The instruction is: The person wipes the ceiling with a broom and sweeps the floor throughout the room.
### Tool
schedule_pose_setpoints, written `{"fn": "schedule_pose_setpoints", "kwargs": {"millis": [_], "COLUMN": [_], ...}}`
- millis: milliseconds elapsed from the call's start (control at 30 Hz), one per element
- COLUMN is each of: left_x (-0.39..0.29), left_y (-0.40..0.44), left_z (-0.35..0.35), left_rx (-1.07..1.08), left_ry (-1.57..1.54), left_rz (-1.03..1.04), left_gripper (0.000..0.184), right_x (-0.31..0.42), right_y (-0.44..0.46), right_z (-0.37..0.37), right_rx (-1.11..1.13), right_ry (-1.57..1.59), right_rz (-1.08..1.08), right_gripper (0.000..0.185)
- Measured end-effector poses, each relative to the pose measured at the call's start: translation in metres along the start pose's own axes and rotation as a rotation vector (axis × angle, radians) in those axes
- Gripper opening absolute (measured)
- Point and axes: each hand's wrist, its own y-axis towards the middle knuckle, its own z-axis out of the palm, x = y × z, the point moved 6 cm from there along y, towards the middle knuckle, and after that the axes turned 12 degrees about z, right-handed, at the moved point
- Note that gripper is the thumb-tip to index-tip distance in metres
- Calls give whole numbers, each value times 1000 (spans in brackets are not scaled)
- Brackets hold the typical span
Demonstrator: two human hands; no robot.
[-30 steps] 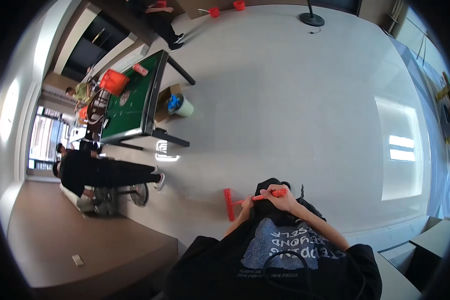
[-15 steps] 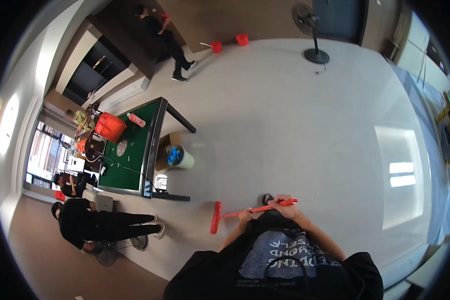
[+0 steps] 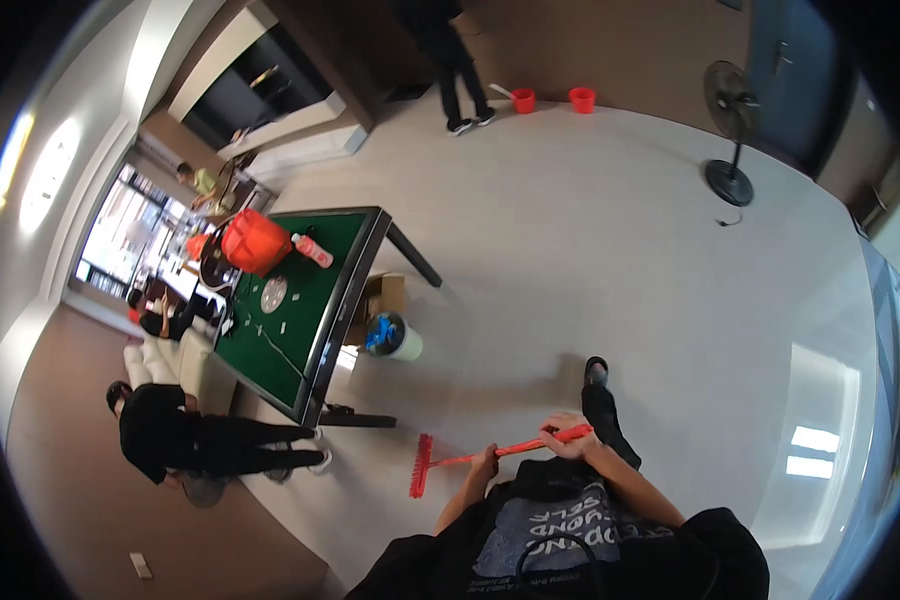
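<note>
One person in black stands well left of the grip. Green-felt table is ahead and left of the grip; red-orange container and pink bottle on top, close together. Right of the table, also ahead-left of the grip: pale bin with something blue in it, cardboard box just beside. Red brush head is left of both hands, on the low end of a red handle; can't tell if bristles touch the floor. Left hand is wrapped round the handle, on the stretch nearer the head. Second person, dark clothes, far ahead of the grip. Red buckets, two of them, also far ahead. Right hand is clamped on the same handle near its upper end, apart from the left. Wearer's dark shoe is ahead of the right hand. Black pedestal fan is far ahead, right of the grip.
</note>
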Motion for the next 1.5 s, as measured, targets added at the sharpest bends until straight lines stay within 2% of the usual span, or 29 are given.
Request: {"fn": "schedule_pose_setpoints", "kwargs": {"millis": [33, 67, 167, 200, 233, 267, 300, 333, 400, 433, 467, 500, 567, 600, 767, 867, 900, 967, 1033, 1067, 1100, 1167, 1200, 1233, 1300, 1367, 1400, 1433, 1500], "left_x": [-15, -14, -14, 5, -5, -14, -24, -7, 24, -20, -43, -20, -16, -32, -87, -152, -173, -220, -285, -317, -347, -425, -446, -464, -526, -563, -546, -570, -567], "left_y": [-5, -7, 8, 38, 45, 47, 59, 84, 137, 132, 129, 146, 169, 179, 256, 320, 347, 391, 435, 457, 475, 490, 512, 533, 569, 586, 622, 623, 651], "left_z": [6, 8, 24, 25, 42, 61, 81, 87, 78, 74, 86, 96, 107, 112, 111, 96, 91, 90, 92, 93, 96, 99, 95, 99, 107, 120, 126, 133, 132], "left_rx": [145, 115, -106, 76, 56, -122, -294, -309, -141, -89, -46, -158, -270, -299, -356, -375, -393, -457, -544, -590, -625, -676, -691, -677, -619, -491, -502, -534, -317], "left_ry": [108, 92, -348, -418, -444, -626, -806, -808, -305, 28, 117, -47, -267, -312, -497, -698, -804, -1021, -1217, -1291, -1321, -1282, -1309, -1390, -1403, -1321, -1430, -1356, -1198], "left_rz": [184, 168, -175, -198, -180, -263, -343, -301, 7, 247, 595, 279, 37, 13, -73, -128, -166, -280, -349, -379, -404, -506, -493, -507, -446, -260, -547, -477, -181], "left_gripper": [29, 29, 33, 28, 28, 26, 23, 21, 26, 31, 26, 25, 24, 23, 21, 21, 21, 22, 23, 24, 24, 23, 23, 27, 30, 25, 23, 17, 6], "right_x": [-1, -1, -16, -17, -28, -43, -56, -80, -116, -141, -158, -157, -152, -146, -183, -192, -198, -240, -298, -327, -357, -412, -452, -512, -540, -508, -512, -549, -619], "right_y": [20, 42, 111, 132, 154, 174, 194, 212, 249, 263, 272, 288, 338, 362, 461, 538, 562, 609, 641, 650, 644, 629, 612, 597, 601, 621, 648, 675, 743], "right_z": [0, -5, -22, -29, -34, -35, -40, -43, -47, -49, -48, -47, -43, -39, -22, -50, -71, -101, -135, -160, -179, -216, -226, -231, -225, -242, -239, -234, -216], "right_rx": [91, 139, 374, 404, 479, 548, 562, 573, 597, 616, 636, 660, 606, 633, 560, 498, 475, 306, 110, -32, -157, -429, -527, -211, 417, 232, 231, 219, 143], "right_ry": [-87, -83, -66, -67, -3, 58, 51, 88, 136, 129, 116, 109, 367, 478, 424, -173, -308, -114, 118, 288, 460, 469, 525, 146, -943, -619, -649, -640, -580], "right_rz": [-54, -39, 0, -21, 87, 197, 171, 263, 341, 476, 620, 624, 732, 623, 492, 308, 407, 420, 580, 777, 990, 1128, 1132, 1230, 594, 1114, 1044, 908, 516], "right_gripper": [13, 15, 18, 18, 20, 21, 21, 23, 26, 27, 28, 28, 27, 23, 14, 19, 21, 18, 17, 14, 13, 6, 11, 16, 23, 20, 21, 22, 25]}}
